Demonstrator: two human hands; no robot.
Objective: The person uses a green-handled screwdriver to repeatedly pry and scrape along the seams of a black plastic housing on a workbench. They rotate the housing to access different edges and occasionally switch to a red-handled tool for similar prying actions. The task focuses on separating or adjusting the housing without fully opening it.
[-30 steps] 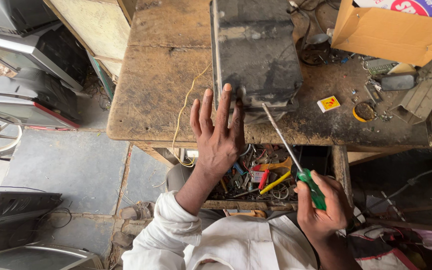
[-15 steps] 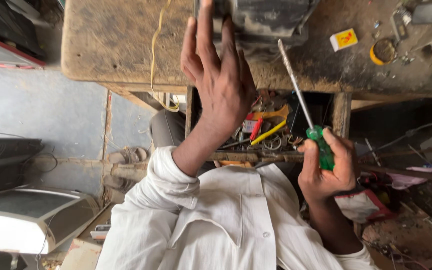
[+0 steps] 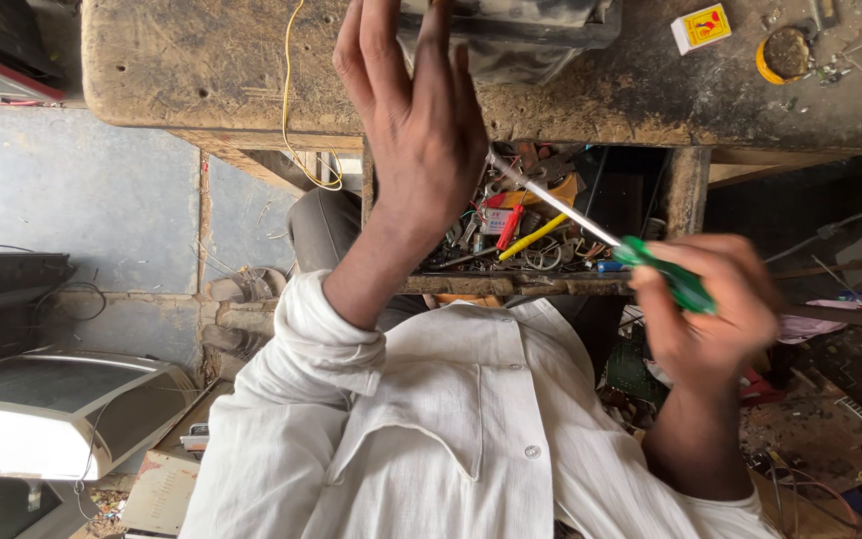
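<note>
My left hand (image 3: 416, 120) is raised with fingers spread, fingertips against the dark metal device (image 3: 511, 35) at the front edge of the worn wooden workbench (image 3: 202, 70). It holds nothing. My right hand (image 3: 710, 309) grips the green handle of a long screwdriver (image 3: 591, 225). Its shaft slants up and left, and the tip lies behind my left hand, below the bench edge. An open drawer (image 3: 531, 240) under the bench holds several tools and wires.
A small yellow box (image 3: 700, 27) and a yellow-rimmed round tin (image 3: 785, 52) lie on the bench at right. A yellow wire (image 3: 296, 120) hangs over the bench edge. Old casings (image 3: 52, 409) stand on the floor at left; cluttered parts lie at lower right.
The view has tilted down toward my body. My right hand swung the screwdriver from steep to slanting left, its tip now under the bench edge. My left hand stays on the device.
</note>
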